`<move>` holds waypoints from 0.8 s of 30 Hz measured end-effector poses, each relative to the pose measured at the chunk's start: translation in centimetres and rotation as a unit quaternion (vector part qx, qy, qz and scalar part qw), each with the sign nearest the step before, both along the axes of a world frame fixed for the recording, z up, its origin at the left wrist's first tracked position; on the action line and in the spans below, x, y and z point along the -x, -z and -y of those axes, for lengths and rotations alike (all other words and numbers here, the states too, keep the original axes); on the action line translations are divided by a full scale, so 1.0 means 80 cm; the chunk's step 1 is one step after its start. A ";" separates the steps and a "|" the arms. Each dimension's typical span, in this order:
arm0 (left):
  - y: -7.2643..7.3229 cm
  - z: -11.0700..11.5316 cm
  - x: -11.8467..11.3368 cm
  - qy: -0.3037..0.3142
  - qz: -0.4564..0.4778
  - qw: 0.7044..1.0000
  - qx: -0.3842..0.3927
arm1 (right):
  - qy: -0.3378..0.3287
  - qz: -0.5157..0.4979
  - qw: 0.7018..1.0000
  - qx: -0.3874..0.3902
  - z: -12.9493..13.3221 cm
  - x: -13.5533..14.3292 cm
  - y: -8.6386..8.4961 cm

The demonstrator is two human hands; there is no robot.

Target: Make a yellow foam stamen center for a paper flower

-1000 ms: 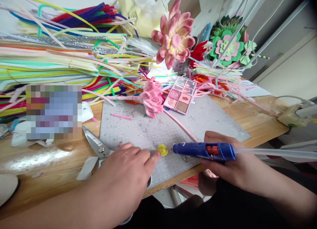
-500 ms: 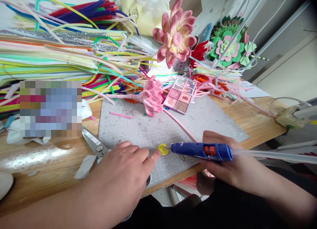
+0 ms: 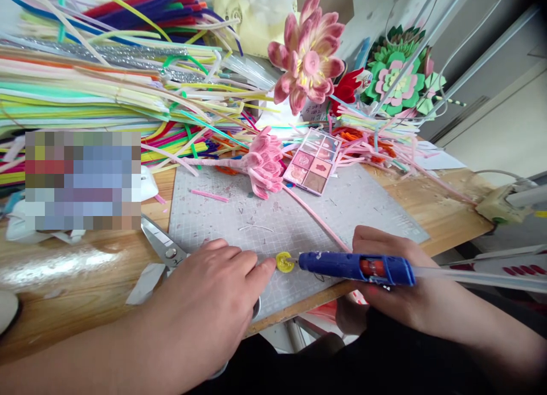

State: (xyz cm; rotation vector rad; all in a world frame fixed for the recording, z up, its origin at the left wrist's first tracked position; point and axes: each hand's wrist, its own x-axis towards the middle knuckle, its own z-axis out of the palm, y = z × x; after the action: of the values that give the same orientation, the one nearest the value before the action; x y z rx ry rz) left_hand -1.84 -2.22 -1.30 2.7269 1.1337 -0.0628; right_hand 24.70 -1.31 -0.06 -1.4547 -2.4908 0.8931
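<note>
A small yellow coil (image 3: 285, 262) lies on the grey cutting mat (image 3: 213, 218) near its front edge. My left hand (image 3: 226, 292) rests over the mat, with a fingertip at the coil's left side; its other fingers are curled, and what they hold, if anything, is hidden. From the right, my right hand (image 3: 384, 269) is closed round a blue glue gun (image 3: 337, 265), its nozzle at the coil's right side. A clear glue stick runs out of the gun's back. Scissors (image 3: 164, 244) lie partly under my left hand.
A pink fuzzy flower (image 3: 264, 164) and a makeup palette (image 3: 313, 161) lie at the mat's back. Behind them are heaped pipe cleaners (image 3: 77, 104) and a larger pink flower (image 3: 305, 58). A white scrap (image 3: 146, 284) lies left of the mat.
The glue gun in my right hand has moved slightly right in view. The coil also appears a little further right and lower. My left fingertip stays beside it.
</note>
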 end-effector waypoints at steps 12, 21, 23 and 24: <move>-0.002 0.002 0.002 0.016 0.036 0.999 0.004 | -0.021 -0.010 1.000 0.013 0.003 -0.004 -0.006; 0.000 0.002 0.002 0.020 0.035 0.999 0.008 | -0.039 -0.001 0.999 -0.013 0.005 -0.009 -0.010; 0.000 0.003 0.002 0.016 0.037 0.999 0.010 | -0.021 -0.018 1.000 -0.004 0.003 -0.009 -0.010; -0.001 0.003 0.001 0.014 0.038 0.999 0.011 | -0.016 -0.022 1.000 -0.001 0.003 -0.009 -0.010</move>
State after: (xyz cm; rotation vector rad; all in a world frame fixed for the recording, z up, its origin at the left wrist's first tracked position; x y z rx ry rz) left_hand -1.96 -2.45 -1.25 2.7022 1.0670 0.0242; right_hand 25.41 -1.51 0.72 -1.3834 -2.4885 0.9164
